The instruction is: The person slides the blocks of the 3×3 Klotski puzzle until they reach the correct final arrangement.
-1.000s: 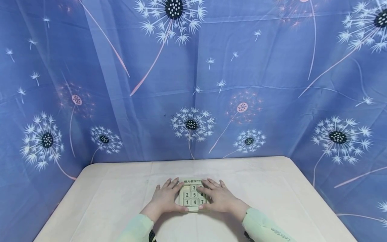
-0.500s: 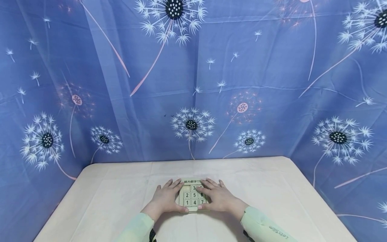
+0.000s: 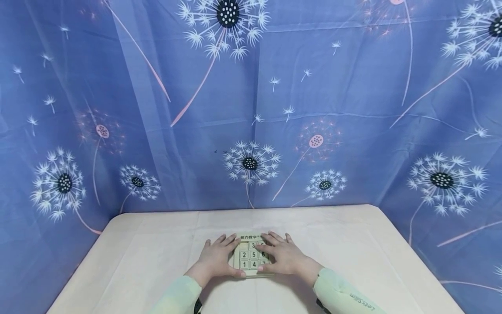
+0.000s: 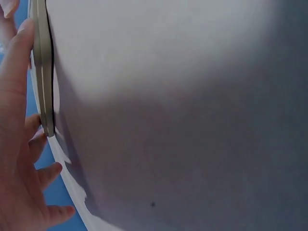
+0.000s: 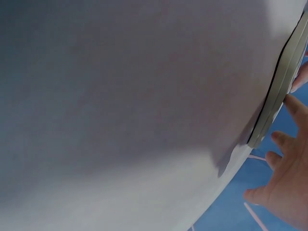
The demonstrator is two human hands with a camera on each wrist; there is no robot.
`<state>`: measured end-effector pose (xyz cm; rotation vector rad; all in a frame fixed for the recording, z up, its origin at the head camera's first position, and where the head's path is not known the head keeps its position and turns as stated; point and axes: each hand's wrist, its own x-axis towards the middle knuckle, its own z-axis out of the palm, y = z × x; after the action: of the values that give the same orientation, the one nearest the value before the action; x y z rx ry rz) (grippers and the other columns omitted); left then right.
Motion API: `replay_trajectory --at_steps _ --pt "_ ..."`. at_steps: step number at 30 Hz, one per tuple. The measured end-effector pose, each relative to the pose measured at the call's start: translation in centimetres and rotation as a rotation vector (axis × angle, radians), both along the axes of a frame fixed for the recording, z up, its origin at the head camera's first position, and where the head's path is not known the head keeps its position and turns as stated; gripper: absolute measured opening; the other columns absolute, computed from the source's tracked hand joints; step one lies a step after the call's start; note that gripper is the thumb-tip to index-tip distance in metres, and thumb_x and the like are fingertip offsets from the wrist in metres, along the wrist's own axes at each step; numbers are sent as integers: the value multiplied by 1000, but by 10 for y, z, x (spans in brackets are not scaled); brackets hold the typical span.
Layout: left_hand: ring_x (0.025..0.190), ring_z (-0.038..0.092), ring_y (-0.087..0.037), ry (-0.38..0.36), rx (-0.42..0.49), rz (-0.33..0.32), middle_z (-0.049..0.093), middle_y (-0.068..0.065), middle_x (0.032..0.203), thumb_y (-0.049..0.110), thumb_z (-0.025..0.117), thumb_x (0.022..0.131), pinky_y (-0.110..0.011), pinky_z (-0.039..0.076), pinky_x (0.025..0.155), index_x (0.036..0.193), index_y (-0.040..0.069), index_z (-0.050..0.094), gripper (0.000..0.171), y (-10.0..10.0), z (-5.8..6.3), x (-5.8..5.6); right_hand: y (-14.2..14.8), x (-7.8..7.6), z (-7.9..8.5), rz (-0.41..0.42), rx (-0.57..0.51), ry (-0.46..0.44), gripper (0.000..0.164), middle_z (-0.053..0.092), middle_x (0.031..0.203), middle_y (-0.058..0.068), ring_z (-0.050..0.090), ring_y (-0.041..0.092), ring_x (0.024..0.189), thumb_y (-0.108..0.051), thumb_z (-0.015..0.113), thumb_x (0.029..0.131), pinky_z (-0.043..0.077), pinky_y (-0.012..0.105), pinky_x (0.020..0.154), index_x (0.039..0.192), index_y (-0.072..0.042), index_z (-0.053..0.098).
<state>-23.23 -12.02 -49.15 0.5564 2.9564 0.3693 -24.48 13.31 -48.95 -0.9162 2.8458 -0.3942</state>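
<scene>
The number puzzle (image 3: 252, 274) lies on the counter (image 3: 157, 237) at the head view's six o'clock. Left hand (image 3: 217, 259), grip wide, flanks its nine o'clock side; right hand (image 3: 289, 257), equally spread, overlaps three. A dragging right index could nudge tile 3 (image 3: 252, 245) toward the gap near eleven.

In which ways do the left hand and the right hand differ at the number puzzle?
The left hand is at the left side of the number puzzle, the right hand at its right side. In the head view, the right hand partly covers the rightmost tiles; the left hand covers no number. Both hands have spread fingers.
</scene>
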Motion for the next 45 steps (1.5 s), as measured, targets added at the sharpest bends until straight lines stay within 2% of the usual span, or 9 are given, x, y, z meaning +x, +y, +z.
replay_trajectory --at_steps 8,36,45 --pt "150 42 -40 4 -18 0 45 -5 163 76 79 67 -75 34 116 153 17 49 108 1 -9 -6 2 0 -1 -1 1 9 70 41 164 14 36 41 153 -64 64 90 24 80 117 146 -23 58" --pt "148 45 -37 13 -45 9 46 -3 162 76 80 66 -74 34 116 152 19 50 108 1 -4 -3 -3 -1 1 4 9 19 67 41 164 12 35 40 154 -64 62 92 23 79 119 146 -24 58" --pt "148 45 -38 18 -47 13 47 -3 162 76 81 65 -74 34 116 152 19 51 108 1 -6 -3 -6 -1 0 13 10 31 66 42 164 12 36 40 154 -64 62 92 24 79 118 146 -25 59"
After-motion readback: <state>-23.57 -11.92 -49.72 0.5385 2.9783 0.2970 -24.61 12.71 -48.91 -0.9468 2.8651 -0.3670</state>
